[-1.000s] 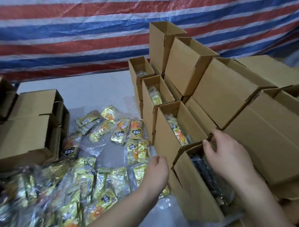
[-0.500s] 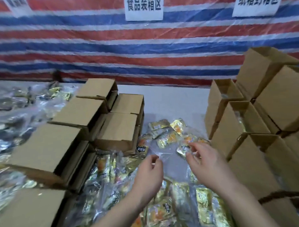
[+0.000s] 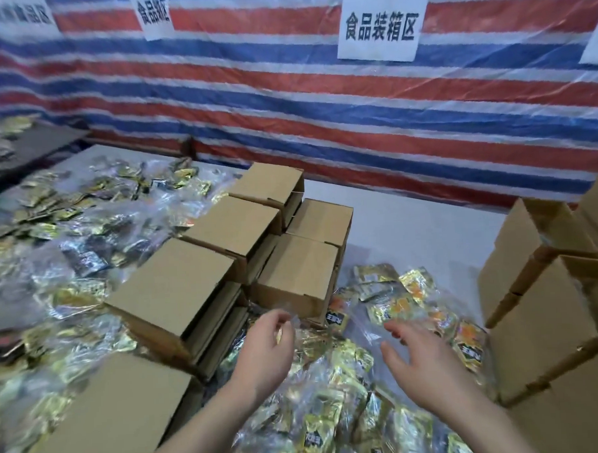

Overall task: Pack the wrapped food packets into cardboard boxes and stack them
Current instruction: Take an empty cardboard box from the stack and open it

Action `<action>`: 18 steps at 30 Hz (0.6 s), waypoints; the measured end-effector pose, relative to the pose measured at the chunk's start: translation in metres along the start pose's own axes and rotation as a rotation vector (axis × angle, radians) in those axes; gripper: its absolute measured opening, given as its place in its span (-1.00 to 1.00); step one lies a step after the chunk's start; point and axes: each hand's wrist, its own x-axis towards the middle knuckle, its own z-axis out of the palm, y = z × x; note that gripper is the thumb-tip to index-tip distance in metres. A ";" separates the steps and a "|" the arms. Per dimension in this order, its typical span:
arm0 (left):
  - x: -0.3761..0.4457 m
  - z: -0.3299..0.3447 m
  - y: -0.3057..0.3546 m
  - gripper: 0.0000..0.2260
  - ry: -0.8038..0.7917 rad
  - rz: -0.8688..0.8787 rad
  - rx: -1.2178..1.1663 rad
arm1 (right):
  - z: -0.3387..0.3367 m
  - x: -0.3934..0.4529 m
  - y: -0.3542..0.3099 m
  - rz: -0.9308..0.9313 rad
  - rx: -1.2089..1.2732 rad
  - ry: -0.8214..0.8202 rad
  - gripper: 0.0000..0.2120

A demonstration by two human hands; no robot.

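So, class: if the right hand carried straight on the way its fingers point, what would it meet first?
Most likely the clear plastic bag of gold packets just beyond the right hand; its fingers point forward over it. Whether they already touch it is unclear.
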 end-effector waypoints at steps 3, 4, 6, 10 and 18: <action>0.030 -0.028 -0.007 -0.63 0.137 0.158 0.337 | 0.003 0.013 -0.010 -0.024 -0.009 -0.019 -0.59; 0.042 -0.038 -0.012 -0.56 0.160 0.179 0.504 | 0.005 0.017 -0.015 -0.041 -0.010 -0.024 -0.59; 0.063 -0.059 -0.026 -0.40 0.120 0.105 0.827 | 0.010 0.027 -0.030 -0.074 -0.005 -0.038 -0.59; 0.082 -0.085 -0.057 -0.22 0.040 -0.132 1.054 | 0.023 0.045 -0.069 -0.168 -0.035 -0.054 -0.65; 0.058 -0.112 -0.020 -0.52 0.054 -0.051 1.076 | 0.020 0.064 -0.125 -0.335 -0.122 -0.020 -0.68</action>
